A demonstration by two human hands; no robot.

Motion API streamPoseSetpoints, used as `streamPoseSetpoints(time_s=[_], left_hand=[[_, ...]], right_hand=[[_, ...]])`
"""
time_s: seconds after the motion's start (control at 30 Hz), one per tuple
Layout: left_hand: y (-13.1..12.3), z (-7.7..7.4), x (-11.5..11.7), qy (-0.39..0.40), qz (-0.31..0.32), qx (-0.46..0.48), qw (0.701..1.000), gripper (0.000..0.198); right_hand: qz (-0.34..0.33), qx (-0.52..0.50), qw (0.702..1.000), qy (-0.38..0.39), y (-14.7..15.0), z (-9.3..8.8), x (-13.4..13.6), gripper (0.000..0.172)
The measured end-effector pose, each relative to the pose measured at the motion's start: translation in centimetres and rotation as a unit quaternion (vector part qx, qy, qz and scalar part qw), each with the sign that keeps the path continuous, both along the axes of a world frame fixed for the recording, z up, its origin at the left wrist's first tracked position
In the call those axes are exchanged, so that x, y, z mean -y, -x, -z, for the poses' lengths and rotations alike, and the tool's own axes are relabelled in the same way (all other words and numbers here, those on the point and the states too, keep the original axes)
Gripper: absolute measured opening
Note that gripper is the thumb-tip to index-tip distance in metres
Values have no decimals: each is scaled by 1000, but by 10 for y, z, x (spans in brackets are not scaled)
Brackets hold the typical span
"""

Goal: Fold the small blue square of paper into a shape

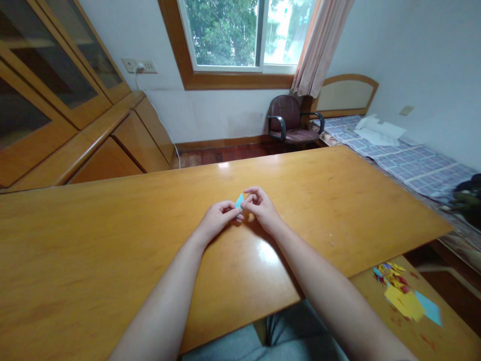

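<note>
A small piece of folded light-blue paper is held between my two hands, just above the wooden table. My left hand pinches its lower left side between thumb and fingers. On the other side, my right hand grips the paper's right edge with thumb and index finger, its other fingers curled. The paper comes to a point at the top, and my fingertips cover its lower part.
At the lower right, a lower surface carries yellow paper sheets, a blue sheet and a pile of small colored pieces. Beyond the table stand a brown armchair, a bed and a wooden cabinet.
</note>
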State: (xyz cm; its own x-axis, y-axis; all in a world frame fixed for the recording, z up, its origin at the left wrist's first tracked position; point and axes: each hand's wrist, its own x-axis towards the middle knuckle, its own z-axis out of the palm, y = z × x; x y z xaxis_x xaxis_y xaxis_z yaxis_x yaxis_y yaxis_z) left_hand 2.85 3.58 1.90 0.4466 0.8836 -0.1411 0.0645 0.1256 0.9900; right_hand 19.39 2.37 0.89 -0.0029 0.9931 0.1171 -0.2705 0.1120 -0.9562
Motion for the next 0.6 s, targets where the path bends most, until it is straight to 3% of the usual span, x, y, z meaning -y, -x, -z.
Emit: streamPoseSetpoints(time_s=[0.6], left_hand=[[0,-4,2,14,-12,9,1000,30]], right_hand=[[-19,-18,1000,-12,2,-1,1,35]])
